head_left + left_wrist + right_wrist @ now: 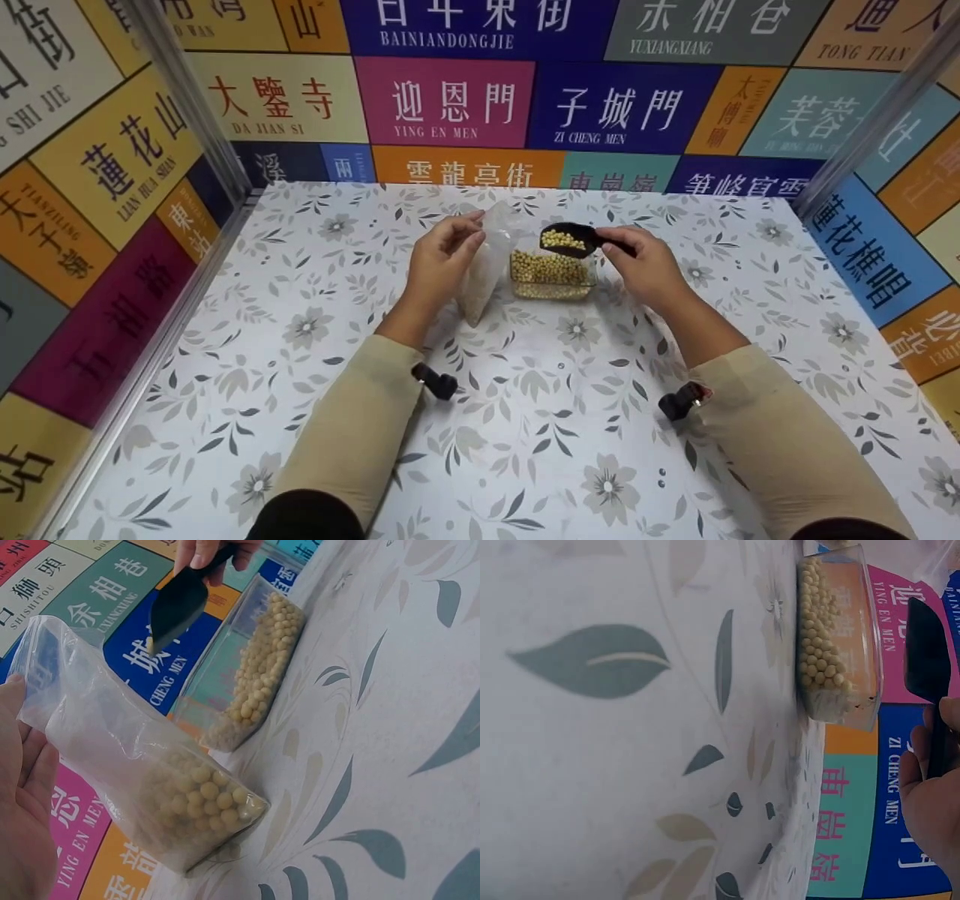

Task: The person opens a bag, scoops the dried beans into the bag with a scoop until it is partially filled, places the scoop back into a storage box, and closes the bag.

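My left hand (444, 256) pinches the top edge of a clear plastic zip bag (112, 712), which stands upright on the table with soybeans (202, 799) in its bottom. In my right hand (643, 259) is the handle of a small black scoop (568, 238), heaped with soybeans and held level above a container. That clear rectangular container (870, 652) sits just right of the bag, with a bed of soybeans (819, 652) inside. From the left wrist view the scoop's dark underside (176, 607) shows between the bag's mouth and the container.
A white tablecloth (525, 435) with grey flowers and leaves covers the table. Behind and at both sides stand panels (450, 97) printed with coloured place-name tiles. Metal posts (202, 97) mark the corners. A small black camera is strapped to each wrist.
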Tool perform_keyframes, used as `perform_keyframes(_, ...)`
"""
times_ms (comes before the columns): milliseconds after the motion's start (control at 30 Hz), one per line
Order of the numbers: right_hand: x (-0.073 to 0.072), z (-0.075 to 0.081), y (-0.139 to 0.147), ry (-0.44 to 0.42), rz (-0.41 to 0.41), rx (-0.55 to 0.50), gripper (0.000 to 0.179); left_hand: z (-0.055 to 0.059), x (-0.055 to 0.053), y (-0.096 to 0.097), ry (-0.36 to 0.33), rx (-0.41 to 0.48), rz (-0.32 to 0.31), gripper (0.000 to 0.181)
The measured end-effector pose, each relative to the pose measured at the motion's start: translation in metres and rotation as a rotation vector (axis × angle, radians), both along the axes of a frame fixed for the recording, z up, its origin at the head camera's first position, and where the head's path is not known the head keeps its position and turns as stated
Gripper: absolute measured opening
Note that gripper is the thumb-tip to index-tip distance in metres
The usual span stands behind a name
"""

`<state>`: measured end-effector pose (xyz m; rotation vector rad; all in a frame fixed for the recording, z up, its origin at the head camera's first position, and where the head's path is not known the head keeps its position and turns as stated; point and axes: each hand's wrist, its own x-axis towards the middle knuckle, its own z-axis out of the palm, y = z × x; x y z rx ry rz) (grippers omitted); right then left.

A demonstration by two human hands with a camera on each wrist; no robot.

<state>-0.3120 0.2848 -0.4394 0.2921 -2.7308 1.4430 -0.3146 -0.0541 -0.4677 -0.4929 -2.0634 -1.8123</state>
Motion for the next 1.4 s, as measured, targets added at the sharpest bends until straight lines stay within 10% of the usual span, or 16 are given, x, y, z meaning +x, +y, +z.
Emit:
perform_keyframes(833, -0.003, 0.052, -0.043, 0.212, 0.049, 0.089, 0.035, 0.003, 0.003, 0.0, -0.017, -0.007, 0.009, 0.014)
perform_keyframes(1400, -0.002, 0.064, -0.067, 0.545, 0.169, 0.35, 0.03, 0.002, 0.001, 0.004, -0.022, 0.041, 0.02, 0.011)
